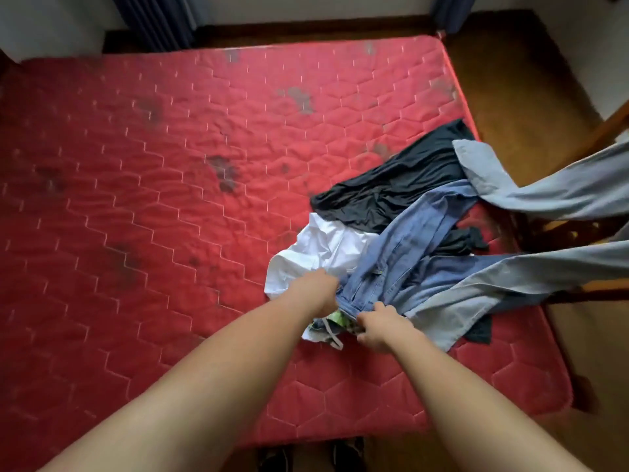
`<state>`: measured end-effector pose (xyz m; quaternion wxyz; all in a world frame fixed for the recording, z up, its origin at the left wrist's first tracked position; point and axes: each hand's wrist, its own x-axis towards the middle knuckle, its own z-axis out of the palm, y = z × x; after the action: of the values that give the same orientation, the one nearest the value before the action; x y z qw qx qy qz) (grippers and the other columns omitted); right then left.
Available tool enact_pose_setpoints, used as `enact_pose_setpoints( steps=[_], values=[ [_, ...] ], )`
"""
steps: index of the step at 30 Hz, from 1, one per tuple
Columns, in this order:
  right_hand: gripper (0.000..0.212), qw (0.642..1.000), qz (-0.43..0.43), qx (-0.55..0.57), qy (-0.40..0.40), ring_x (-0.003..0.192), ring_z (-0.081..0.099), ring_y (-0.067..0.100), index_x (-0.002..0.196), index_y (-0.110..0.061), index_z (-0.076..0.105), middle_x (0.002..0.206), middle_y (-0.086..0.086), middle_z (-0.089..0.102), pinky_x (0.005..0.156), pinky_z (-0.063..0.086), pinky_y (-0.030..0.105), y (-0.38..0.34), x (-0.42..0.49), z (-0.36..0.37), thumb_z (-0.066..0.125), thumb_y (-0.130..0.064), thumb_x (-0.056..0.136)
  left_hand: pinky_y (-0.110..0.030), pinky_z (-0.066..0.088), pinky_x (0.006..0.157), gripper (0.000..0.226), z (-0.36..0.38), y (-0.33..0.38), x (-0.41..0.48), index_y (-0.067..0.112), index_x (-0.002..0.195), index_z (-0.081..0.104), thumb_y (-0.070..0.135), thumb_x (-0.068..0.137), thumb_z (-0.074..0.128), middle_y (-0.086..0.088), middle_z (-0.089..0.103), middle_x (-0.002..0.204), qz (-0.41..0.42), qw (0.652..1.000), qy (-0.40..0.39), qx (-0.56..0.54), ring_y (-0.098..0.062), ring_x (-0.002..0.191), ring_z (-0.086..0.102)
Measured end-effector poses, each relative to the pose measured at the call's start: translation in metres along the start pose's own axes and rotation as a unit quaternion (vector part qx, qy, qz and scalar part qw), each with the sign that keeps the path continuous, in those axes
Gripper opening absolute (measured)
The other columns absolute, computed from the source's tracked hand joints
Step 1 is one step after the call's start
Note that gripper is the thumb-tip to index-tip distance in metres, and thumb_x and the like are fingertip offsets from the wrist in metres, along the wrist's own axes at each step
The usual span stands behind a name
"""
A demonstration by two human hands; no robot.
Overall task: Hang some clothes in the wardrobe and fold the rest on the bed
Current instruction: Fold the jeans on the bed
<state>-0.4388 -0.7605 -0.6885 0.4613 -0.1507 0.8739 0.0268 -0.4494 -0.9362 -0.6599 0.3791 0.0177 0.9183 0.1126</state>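
Both arms are stretched out over the bed [170,199], a bare red quilted mattress with grey smudges on it. The clothes sit in a loose heap on its near right part. On top lie the jeans [384,267], mid-blue denim, crumpled, with the waistband toward the person and the legs running away up the heap.

The left hand [316,291] is clenched on the left end of that waistband, its fingertips buried in the cloth. The right hand [377,325] has its fingers curled round the waistband's right end, just beside the left.

Under the jeans on the left is a white shirt [320,247], bunched up. Behind it lies a dark garment [391,185], spread flat toward the mattress's right edge. A pale blue shirt [544,192] lies across the right side of the heap, and its long sleeves trail off the bed to the right. Something with a green pattern [340,318] peeks out between the two hands, with a white cord [332,335] looping from it.

Wooden floor [510,80] on the right, dark curtains [153,22] beyond the bed.
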Motion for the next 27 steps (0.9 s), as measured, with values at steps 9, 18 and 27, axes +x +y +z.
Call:
enact_pose_setpoints(
  steps=[9, 18, 27],
  values=[
    [0.058, 0.997, 0.064, 0.025, -0.041, 0.155, -0.005, 0.031, 0.152, -0.018, 0.034, 0.168, 0.005, -0.015, 0.114, 0.027, 0.061, 0.004, 0.083, 0.078, 0.048, -0.044, 0.102, -0.053, 0.047, 0.094, 0.036, 0.090, -0.027, 0.054, 0.019, 0.127, 0.057, 0.032, 0.094, 0.055, -0.014, 0.037, 0.136, -0.020, 0.997, -0.065, 0.020, -0.038, 0.122, 0.046],
    [0.018, 0.904, 0.054, 0.324, 0.272, 0.084, 0.056, 0.039, 0.090, -0.013, 0.047, 0.084, 0.015, 0.058, 0.070, 0.038, 0.041, 0.006, 0.041, -0.021, 0.050, 0.003, 0.081, -0.052, 0.051, 0.089, 0.082, 0.042, -0.027, 0.032, 0.023, 0.157, 0.013, 0.027, 0.092, 0.063, -0.013, 0.036, 0.146, -0.029, 0.998, 0.022, -0.046, -0.038, 0.125, 0.049],
    [0.026, 0.879, -0.105, 0.266, 0.382, 0.071, 0.054, 0.027, 0.088, -0.023, 0.046, 0.073, 0.005, 0.059, 0.066, 0.043, 0.042, 0.000, -0.133, -0.217, 0.046, 0.000, 0.075, -0.044, 0.044, 0.105, 0.072, -0.138, 0.016, -0.051, 0.026, 0.150, 0.042, 0.041, 0.086, 0.073, -0.010, 0.048, 0.143, 0.098, 0.975, 0.129, -0.153, -0.030, 0.128, 0.050]
  ],
)
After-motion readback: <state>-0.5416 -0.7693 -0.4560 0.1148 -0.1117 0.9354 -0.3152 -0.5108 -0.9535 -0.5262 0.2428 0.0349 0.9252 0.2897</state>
